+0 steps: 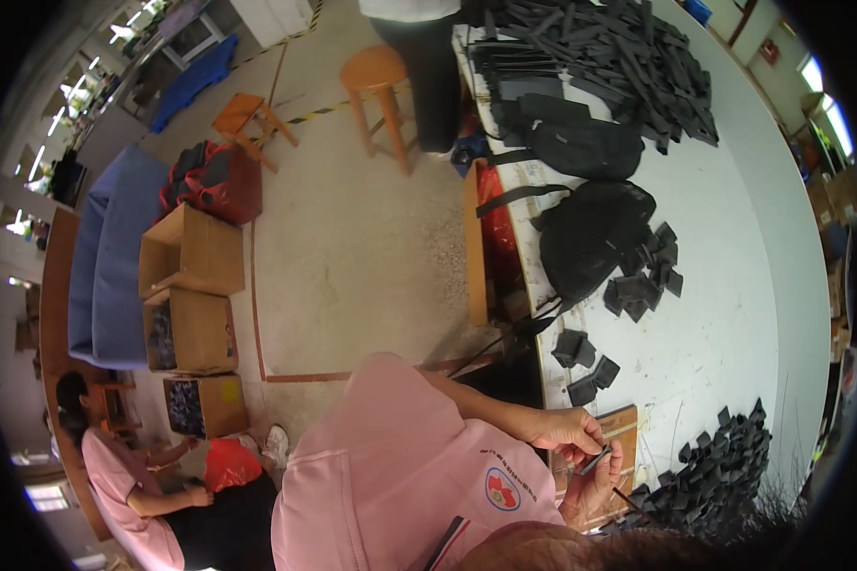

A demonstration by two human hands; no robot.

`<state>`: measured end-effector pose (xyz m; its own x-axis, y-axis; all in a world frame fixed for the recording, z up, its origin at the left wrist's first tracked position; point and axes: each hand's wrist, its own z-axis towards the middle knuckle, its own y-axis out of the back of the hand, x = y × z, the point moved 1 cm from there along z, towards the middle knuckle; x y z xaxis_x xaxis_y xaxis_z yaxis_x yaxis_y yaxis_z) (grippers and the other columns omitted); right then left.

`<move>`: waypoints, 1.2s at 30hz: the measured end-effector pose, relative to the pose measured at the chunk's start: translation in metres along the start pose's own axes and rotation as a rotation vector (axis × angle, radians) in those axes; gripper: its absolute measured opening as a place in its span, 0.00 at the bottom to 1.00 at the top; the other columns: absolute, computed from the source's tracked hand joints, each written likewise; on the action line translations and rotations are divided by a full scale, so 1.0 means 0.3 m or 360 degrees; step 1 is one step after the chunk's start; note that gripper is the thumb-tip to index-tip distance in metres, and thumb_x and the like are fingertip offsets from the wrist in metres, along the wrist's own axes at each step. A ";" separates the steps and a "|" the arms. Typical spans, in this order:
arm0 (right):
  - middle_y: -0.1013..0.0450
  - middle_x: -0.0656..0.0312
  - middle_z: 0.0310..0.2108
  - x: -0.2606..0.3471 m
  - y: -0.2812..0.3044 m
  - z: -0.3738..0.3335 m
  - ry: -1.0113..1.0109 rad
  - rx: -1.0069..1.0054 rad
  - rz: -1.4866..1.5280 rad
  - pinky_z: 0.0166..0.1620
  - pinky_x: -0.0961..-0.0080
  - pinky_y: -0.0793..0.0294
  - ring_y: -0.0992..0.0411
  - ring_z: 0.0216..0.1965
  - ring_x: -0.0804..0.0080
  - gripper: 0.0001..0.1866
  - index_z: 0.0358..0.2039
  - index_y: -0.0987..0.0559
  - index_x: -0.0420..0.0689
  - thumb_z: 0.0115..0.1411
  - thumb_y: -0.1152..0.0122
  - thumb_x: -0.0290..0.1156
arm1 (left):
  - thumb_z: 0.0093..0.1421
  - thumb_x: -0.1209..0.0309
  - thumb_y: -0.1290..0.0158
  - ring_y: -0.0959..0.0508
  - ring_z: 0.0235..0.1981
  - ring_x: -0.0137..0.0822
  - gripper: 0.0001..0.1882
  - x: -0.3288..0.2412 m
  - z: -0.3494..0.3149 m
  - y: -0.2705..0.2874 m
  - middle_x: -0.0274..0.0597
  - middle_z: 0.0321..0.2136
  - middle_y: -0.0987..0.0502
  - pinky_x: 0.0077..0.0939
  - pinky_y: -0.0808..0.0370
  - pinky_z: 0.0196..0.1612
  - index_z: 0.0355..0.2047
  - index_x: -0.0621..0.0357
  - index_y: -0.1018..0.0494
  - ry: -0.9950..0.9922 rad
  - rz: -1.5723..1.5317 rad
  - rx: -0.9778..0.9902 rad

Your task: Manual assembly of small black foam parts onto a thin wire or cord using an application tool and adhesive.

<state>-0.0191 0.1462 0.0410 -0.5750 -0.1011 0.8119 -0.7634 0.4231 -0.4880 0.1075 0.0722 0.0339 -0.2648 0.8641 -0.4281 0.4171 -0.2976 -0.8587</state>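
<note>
My left hand (571,433) and my right hand (595,483) meet over a wooden board (623,425) at the table's edge. Between their fingertips is a small dark flat piece (593,463), pinched by both. Its exact kind is too small to make out. A thin dark strip (628,499) sticks out beside my right hand, and whether I hold it cannot be seen. Close to the board lies a heap of small black folded pieces (719,466). A few more black pieces (590,379) lie just beyond my left hand.
On the white table (723,285) lie black bags (595,233) and a large pile of black strips (619,57). Cardboard boxes (190,252) and stools (373,71) stand on the floor. One person (128,485) sits at lower left holding a red bag; another (433,76) stands by the table.
</note>
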 end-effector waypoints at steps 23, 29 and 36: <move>0.37 0.67 0.21 0.035 -0.204 0.046 0.0718 0.0158 -0.1560 0.26 0.86 0.41 0.42 0.23 0.82 0.08 0.27 0.29 0.38 0.57 0.50 0.31 | 0.43 0.78 0.49 0.28 0.17 0.34 0.02 -0.122 -0.104 -0.005 0.43 0.15 0.29 0.25 0.34 0.21 0.18 0.65 0.31 -0.1317 0.1382 -0.0592; 0.34 0.60 0.20 0.001 -0.249 0.068 0.1087 0.0345 -0.1972 0.25 0.79 0.36 0.36 0.21 0.74 0.04 0.27 0.28 0.36 0.54 0.49 0.24 | 0.42 0.79 0.51 0.29 0.17 0.45 0.03 -0.089 -0.136 0.014 0.45 0.13 0.31 0.30 0.35 0.19 0.19 0.62 0.34 -0.1570 0.1834 -0.1114; 0.33 0.57 0.22 -0.034 -0.288 0.067 0.1288 0.0229 -0.2467 0.27 0.75 0.34 0.35 0.23 0.67 0.04 0.27 0.28 0.35 0.49 0.47 0.21 | 0.40 0.83 0.52 0.31 0.14 0.29 0.07 -0.103 -0.144 0.024 0.40 0.14 0.29 0.21 0.37 0.17 0.23 0.64 0.33 -0.1579 0.1031 -0.1131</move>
<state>0.0469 0.0926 0.0683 0.8880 0.1542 0.4331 -0.4598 0.2983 0.8365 0.1562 0.0608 0.0532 -0.2322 -0.0851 -0.9689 0.9725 -0.0034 -0.2328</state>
